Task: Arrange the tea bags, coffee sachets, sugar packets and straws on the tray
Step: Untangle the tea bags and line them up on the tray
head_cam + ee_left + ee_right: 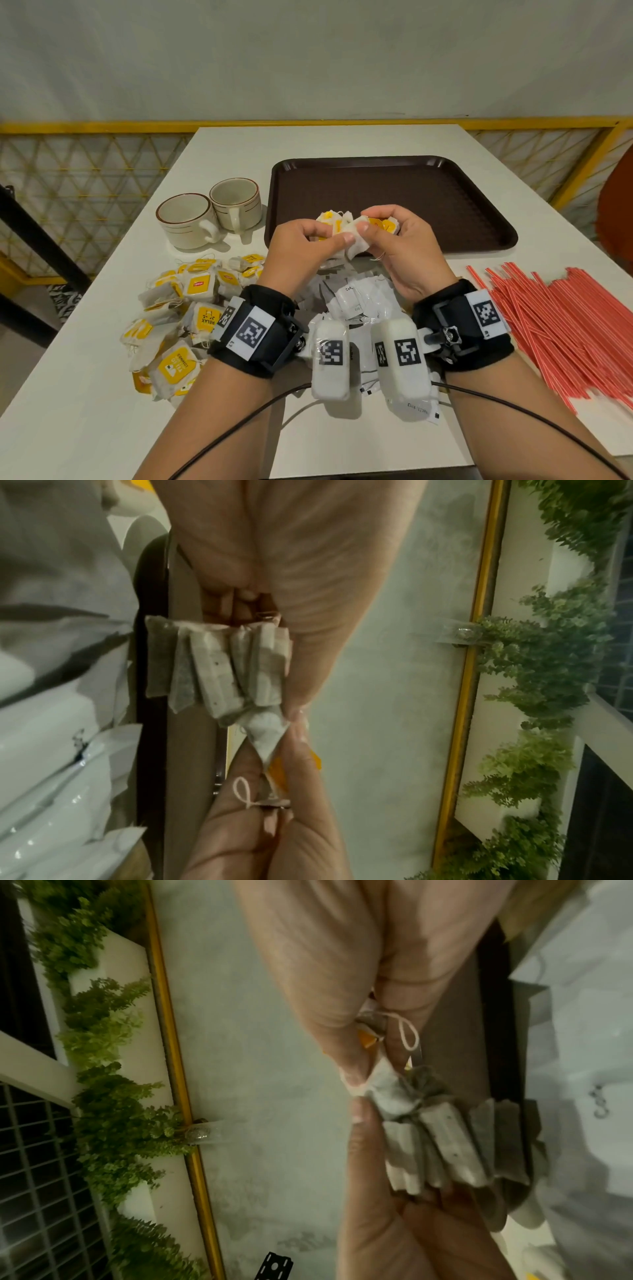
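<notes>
The loose tea bags (186, 308) lie heaped at the left of the white surface (85, 394), reaching close to its left edge; legible tag text reads "Lipton", "RELAX" and "CONNECT". Two cups (212, 216) stand beyond the heap, just beside the tray's left rim. The left hand (301, 250) has its grip closed on a fanned stack of tea bags (219, 666), thumb on top. The sugar packets (356, 301) lie between the wrists; their print is too small to read. The right hand (404, 246) pinches one tea bag (358, 236) against that stack, with further yellow-tagged bags in its palm. Both hands hover over the near rim of the brown tray (445, 205), whose bed shows bare beyond them. The red straws (565, 325) spread to the surface's right edge
</notes>
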`<state>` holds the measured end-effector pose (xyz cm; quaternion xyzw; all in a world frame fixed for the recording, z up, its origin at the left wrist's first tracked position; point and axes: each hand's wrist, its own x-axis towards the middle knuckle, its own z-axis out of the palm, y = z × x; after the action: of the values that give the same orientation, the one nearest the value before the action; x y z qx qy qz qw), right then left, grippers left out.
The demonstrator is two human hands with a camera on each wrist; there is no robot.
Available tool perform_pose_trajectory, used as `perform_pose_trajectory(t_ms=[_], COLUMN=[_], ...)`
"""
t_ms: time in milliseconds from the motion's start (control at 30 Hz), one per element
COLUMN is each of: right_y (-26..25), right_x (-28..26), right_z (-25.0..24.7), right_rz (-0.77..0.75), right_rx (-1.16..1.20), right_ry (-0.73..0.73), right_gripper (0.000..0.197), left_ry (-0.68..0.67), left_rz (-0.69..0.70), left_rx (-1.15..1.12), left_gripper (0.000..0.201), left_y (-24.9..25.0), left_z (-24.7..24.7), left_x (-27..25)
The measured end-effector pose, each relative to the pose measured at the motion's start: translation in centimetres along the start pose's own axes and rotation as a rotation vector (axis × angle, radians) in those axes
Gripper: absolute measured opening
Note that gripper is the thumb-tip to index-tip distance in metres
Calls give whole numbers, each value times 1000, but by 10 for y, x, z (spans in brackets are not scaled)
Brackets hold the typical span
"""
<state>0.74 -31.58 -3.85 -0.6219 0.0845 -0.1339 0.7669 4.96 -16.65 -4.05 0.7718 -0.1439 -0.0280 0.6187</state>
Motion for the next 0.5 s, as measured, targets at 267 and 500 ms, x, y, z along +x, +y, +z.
perform_pose_trajectory(t_ms=[267,500], right_y=[-7,-9], right_x=[1,2], right_z=[0,2], right_rz=[150,259], right_rx=[209,281], right_ry=[-7,-75], right_gripper=[20,38], left_ry=[37,2], left_rz=[0,4], left_rx=[-73,-205], left_gripper=[16,15], left_y=[-1,-1], left_z=[-5,-7], left_x=[2,2])
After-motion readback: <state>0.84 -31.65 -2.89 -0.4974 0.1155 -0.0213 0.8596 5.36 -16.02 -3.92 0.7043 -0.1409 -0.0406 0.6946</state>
